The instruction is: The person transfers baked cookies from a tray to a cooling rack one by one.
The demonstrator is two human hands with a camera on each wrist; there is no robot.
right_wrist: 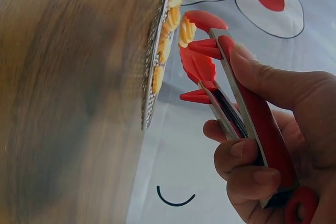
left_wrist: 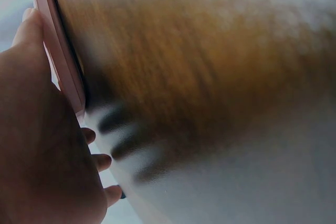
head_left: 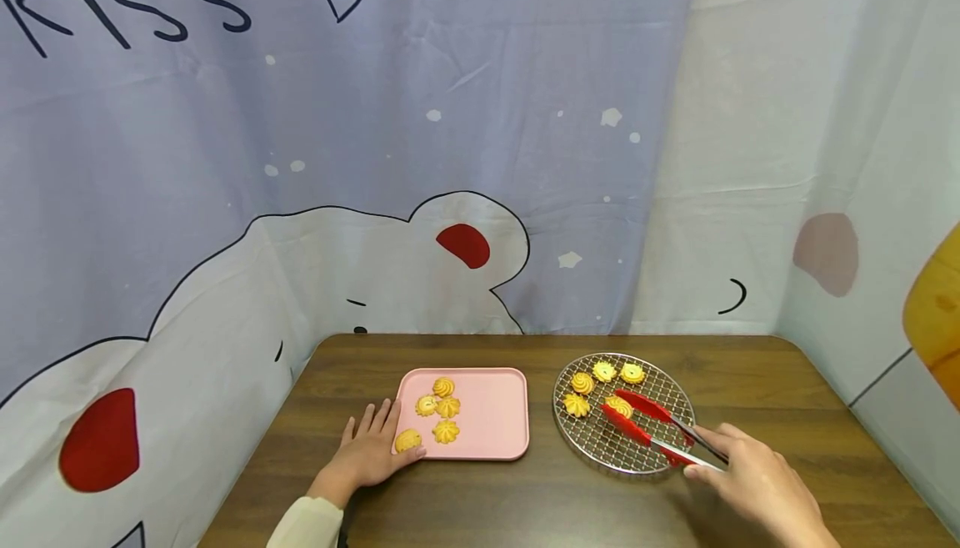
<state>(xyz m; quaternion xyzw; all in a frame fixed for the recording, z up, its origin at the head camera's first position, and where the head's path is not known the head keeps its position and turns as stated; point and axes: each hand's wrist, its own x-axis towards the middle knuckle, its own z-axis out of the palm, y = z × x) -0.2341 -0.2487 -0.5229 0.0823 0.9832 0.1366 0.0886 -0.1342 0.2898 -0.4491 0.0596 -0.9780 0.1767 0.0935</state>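
My right hand (head_left: 761,477) grips a pair of tongs (right_wrist: 257,119) with red tips, fingers and thumb wrapped round the handles. Between the tips is a yellow piped cookie (right_wrist: 186,31), a little apart from the round wire rack (head_left: 615,448) in the right wrist view. Several more cookies (head_left: 582,383) lie on the rack's far and left side. My left hand (head_left: 367,452) rests at the left edge of the pink tray (head_left: 491,414), fingers spread and thumb along its near corner. Several cookies (head_left: 446,431) lie on the tray's left half, one beside the thumb.
Tray and rack stand side by side on a dark wooden table (head_left: 540,498), with a gap between them. A printed curtain (head_left: 487,139) hangs behind the table and along its sides.
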